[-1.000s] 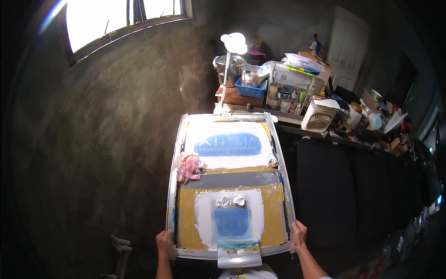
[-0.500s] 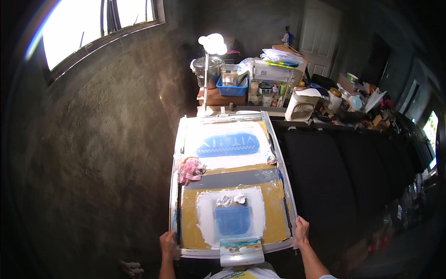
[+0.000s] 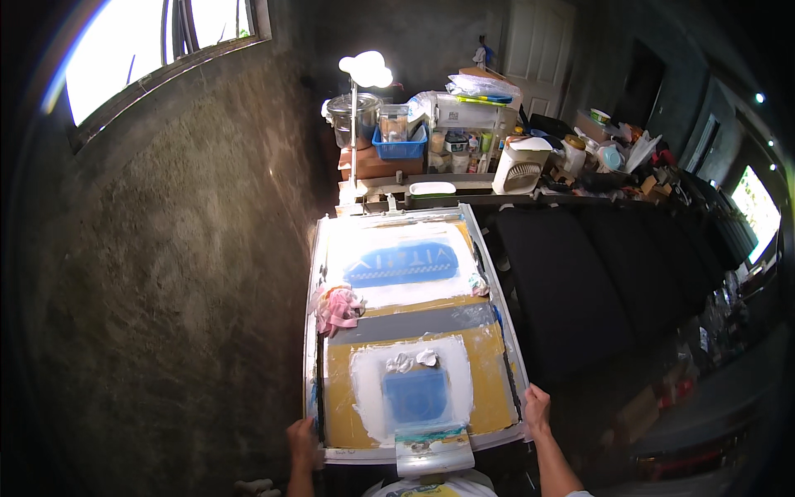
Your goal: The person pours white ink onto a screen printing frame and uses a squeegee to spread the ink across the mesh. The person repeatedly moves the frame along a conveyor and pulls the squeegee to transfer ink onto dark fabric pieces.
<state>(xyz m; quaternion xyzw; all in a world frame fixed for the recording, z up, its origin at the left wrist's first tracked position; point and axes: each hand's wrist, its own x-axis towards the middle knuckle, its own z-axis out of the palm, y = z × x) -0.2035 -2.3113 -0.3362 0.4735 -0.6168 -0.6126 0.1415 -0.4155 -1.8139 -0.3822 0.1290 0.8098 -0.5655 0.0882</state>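
In front of me is a large silk-screen printing frame [image 3: 381, 455] with light metal edges. My left hand [image 3: 304, 444] is closed on its near left corner. At the near right corner my right hand [image 3: 537, 409] grips the side rail, fingers wrapped round it. The mesh carries two blue stencil areas, a far one [image 3: 402, 263] and a near one [image 3: 416, 398], each ringed with white ink. Two white ink blobs [image 3: 426, 357] sit above the near stencil. A metal squeegee-like blade [image 3: 433, 455] with a teal-stained edge rests across the near rail. A crumpled pink rag [image 3: 339, 311] lies on the left side.
A lit lamp [image 3: 365, 69] stands behind the frame, with a white tray [image 3: 432, 188] near its foot. A blue basket [image 3: 400, 148], a clear bucket [image 3: 354, 116] and a white fan-like unit [image 3: 522, 166] stand farther back. Dark panels [image 3: 571, 282] lie right; a rough wall [image 3: 190, 248] rises left.
My view has turned slightly right. The frame has shifted toward me relative to the bench, showing more of the white tray behind it. Both hands keep their hold.
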